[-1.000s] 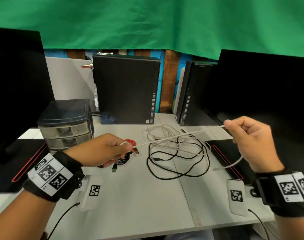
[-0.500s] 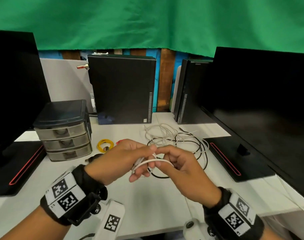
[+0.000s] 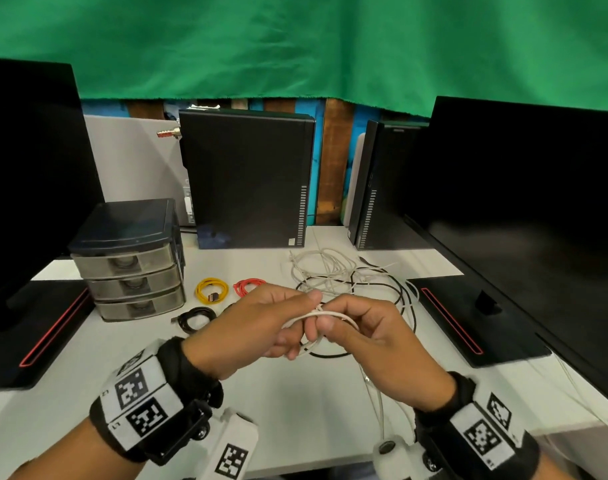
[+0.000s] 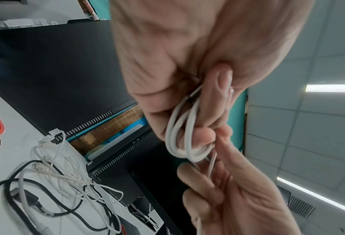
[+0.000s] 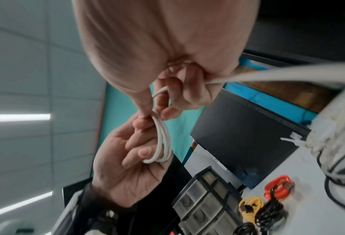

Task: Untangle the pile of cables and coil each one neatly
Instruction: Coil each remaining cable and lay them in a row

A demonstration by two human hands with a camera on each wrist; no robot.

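Both my hands meet above the near edge of the white desk (image 3: 295,403): left hand (image 3: 257,323) with fingers curled round a small coil of thin white cable (image 4: 184,136), several loops gathered over the fingertips; right hand (image 3: 375,344) pinching the same cable just beside it, thumb and forefinger closed on the strand. From the right wrist view I see the loops (image 5: 162,143) hanging across the left fingers, and a loose run of the white cable (image 5: 288,74) trailing out of my right fist toward the desk. Slack tail drops below the right wrist in the head view, off the near desk edge. Just beyond the hands lies the remaining tangled pile of white and black cables (image 3: 351,282), unsorted, black loops spreading to the right of it. Left of the pile, three small coils lying apart from one another: a coiled black cable (image 3: 195,318) nearest, a coiled yellow cable (image 3: 211,291) behind it, a coiled red cable (image 3: 248,285) to its right. Further left, a grey plastic three-drawer organiser (image 3: 129,261). At the back, two black upright computer cases (image 3: 247,181) side by side, a black monitor (image 3: 524,216) at right, another (image 3: 29,188) at left, green cloth backdrop (image 3: 295,43) above all.
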